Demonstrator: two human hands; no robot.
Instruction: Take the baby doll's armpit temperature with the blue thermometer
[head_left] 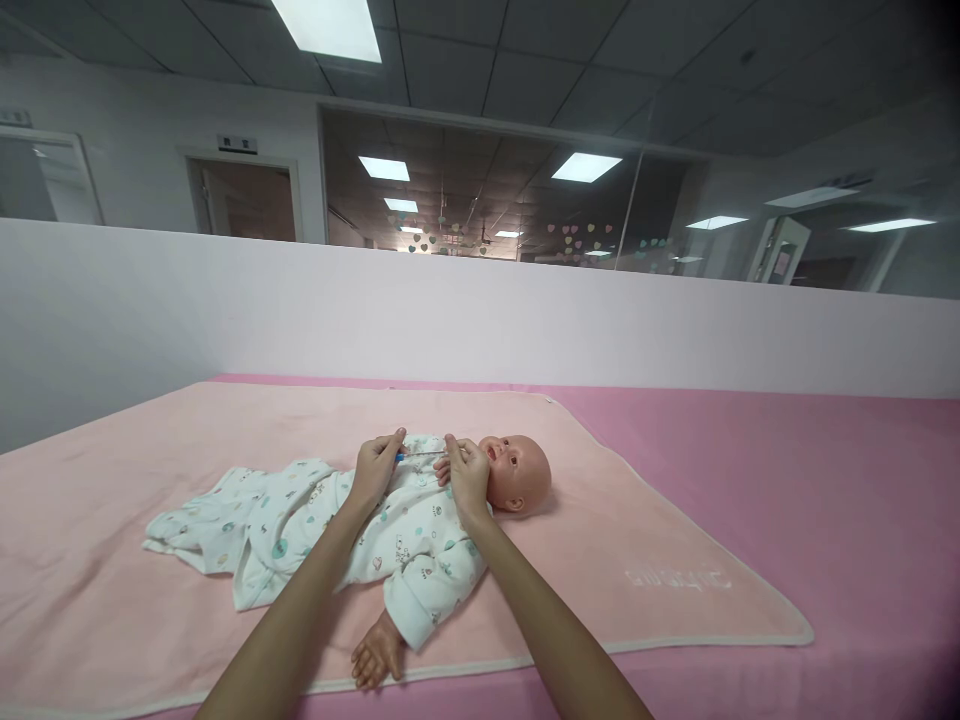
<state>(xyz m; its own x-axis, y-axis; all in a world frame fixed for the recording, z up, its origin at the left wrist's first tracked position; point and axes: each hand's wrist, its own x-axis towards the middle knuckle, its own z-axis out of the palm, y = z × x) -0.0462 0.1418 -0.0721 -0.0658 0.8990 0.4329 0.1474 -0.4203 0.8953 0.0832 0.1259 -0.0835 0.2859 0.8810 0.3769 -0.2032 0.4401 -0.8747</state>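
A baby doll (525, 470) in a white patterned sleepsuit (292, 510) lies on its back, head to the right. Above its chest, a thin, glass-like thermometer (424, 454) with a blue end spans the gap between my hands. My left hand (379, 468) pinches the blue end. The other end is between the thumb and fingers of my right hand (468, 475), beside the doll's chin. One doll hand (443, 470) shows just left of my right hand. The doll's nearer arm stretches toward me, its open hand (377, 652) resting near the blanket's edge.
A peach blanket (637, 540) with a pale border lies under the doll on a pink cover (847, 500). A low white partition (480, 320) rises behind. Beyond it are a glass window (480, 200) and a doorway (251, 200).
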